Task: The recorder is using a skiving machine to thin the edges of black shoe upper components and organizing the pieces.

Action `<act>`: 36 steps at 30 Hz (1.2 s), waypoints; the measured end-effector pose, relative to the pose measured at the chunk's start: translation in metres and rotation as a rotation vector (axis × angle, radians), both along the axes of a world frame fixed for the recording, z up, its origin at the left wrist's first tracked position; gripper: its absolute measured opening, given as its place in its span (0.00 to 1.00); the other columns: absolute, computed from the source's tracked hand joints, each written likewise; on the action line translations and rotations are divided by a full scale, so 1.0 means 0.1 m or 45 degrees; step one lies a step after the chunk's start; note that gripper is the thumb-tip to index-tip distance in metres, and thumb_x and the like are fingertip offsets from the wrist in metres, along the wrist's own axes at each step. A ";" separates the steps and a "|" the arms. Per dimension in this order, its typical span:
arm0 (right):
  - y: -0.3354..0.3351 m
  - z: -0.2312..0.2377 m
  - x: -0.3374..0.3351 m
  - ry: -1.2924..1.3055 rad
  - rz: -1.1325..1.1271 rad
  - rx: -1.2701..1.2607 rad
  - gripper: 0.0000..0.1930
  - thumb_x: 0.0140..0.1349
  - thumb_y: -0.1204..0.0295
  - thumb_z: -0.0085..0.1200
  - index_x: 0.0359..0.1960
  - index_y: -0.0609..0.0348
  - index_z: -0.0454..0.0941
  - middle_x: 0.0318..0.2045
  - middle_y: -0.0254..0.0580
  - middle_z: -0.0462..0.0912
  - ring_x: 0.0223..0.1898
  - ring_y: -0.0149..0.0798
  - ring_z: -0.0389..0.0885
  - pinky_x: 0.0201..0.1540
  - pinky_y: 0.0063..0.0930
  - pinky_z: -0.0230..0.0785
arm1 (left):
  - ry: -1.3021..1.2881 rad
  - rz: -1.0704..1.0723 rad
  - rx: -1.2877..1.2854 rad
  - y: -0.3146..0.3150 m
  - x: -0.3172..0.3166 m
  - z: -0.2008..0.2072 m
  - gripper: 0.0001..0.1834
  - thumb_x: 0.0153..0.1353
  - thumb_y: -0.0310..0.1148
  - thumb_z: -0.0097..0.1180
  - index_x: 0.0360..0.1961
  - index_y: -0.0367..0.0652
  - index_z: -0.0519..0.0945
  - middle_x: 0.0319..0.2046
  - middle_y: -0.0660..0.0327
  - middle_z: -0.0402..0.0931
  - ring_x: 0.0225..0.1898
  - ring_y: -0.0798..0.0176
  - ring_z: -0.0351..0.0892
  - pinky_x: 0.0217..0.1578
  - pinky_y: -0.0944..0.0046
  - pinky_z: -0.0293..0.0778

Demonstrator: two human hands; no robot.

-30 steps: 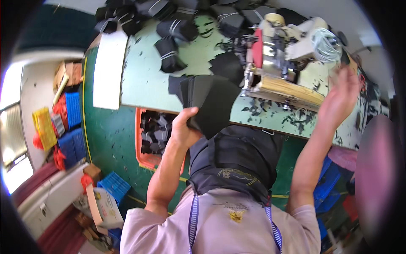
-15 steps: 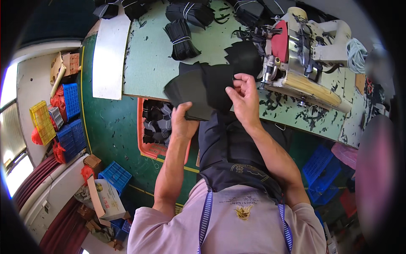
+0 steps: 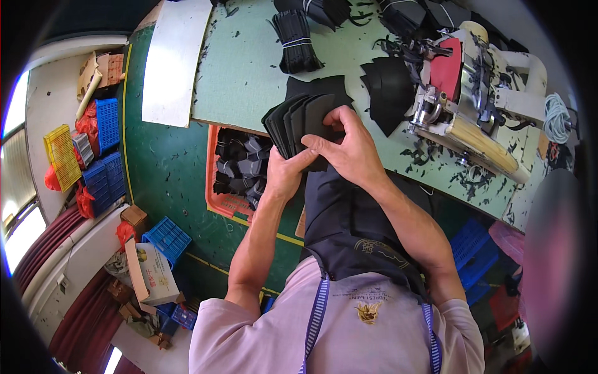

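A fanned stack of thin black sheet pieces (image 3: 291, 124) is held between my two hands over the table's front edge. My left hand (image 3: 288, 174) grips its lower end, thumb on the front. At the stack's right side my right hand (image 3: 350, 149) pinches the pieces, with its thumb across the face and its fingers partly hidden behind. More black pieces (image 3: 324, 87) lie on the table just beyond. A second fanned pile (image 3: 387, 87) rests to their right. Farther back sits a black bundle (image 3: 296, 50) tied with a white band.
A machine (image 3: 483, 115) with a red part and a wooden-coloured bar stands at the table's right, with black scraps around it. A white board (image 3: 174, 62) lies on the table's left. Below is an orange crate (image 3: 212, 168) of tied bundles; blue and yellow crates stand far left.
The stack has gone from a flat spread to an upright fan with its edges showing. My right hand has moved onto its face, closer to my left hand. The whole view has shifted slightly.
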State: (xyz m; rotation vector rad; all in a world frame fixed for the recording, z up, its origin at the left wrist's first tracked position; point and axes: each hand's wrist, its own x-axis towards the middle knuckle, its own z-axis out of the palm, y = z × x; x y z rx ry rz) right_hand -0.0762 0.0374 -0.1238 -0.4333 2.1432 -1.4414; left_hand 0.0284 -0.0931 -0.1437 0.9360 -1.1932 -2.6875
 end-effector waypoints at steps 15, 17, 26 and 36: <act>0.47 -0.28 -0.30 0.122 -0.421 0.212 0.11 0.68 0.71 0.48 0.48 0.63 0.72 0.27 0.52 0.78 0.29 0.49 0.80 0.36 0.43 0.73 | -0.109 0.143 0.204 0.09 -0.20 -0.02 0.22 0.59 0.21 0.57 0.56 0.33 0.72 0.50 0.51 0.77 0.52 0.53 0.80 0.54 0.53 0.76; 0.53 -0.29 -0.50 0.715 -0.436 0.372 0.16 0.65 0.72 0.54 0.53 0.64 0.70 0.40 0.55 0.79 0.41 0.58 0.78 0.45 0.46 0.71 | -0.067 0.188 0.306 0.06 -0.19 -0.04 0.26 0.57 0.21 0.56 0.59 0.33 0.69 0.52 0.49 0.75 0.53 0.49 0.79 0.56 0.49 0.76; 0.23 -0.40 -0.10 -0.254 -0.249 -0.085 0.16 0.60 0.66 0.65 0.43 0.63 0.79 0.29 0.47 0.82 0.32 0.45 0.81 0.40 0.38 0.74 | -0.052 0.177 0.186 0.09 -0.28 0.04 0.22 0.57 0.20 0.61 0.55 0.33 0.74 0.48 0.53 0.79 0.50 0.55 0.81 0.53 0.55 0.77; -0.03 -0.25 -0.03 -0.363 0.000 -0.241 0.30 0.52 0.58 0.73 0.47 0.66 0.73 0.43 0.50 0.80 0.46 0.46 0.81 0.45 0.37 0.75 | -0.328 -0.283 -0.826 0.00 -0.06 -0.09 0.20 0.59 0.31 0.68 0.49 0.33 0.78 0.41 0.63 0.81 0.42 0.68 0.79 0.44 0.65 0.76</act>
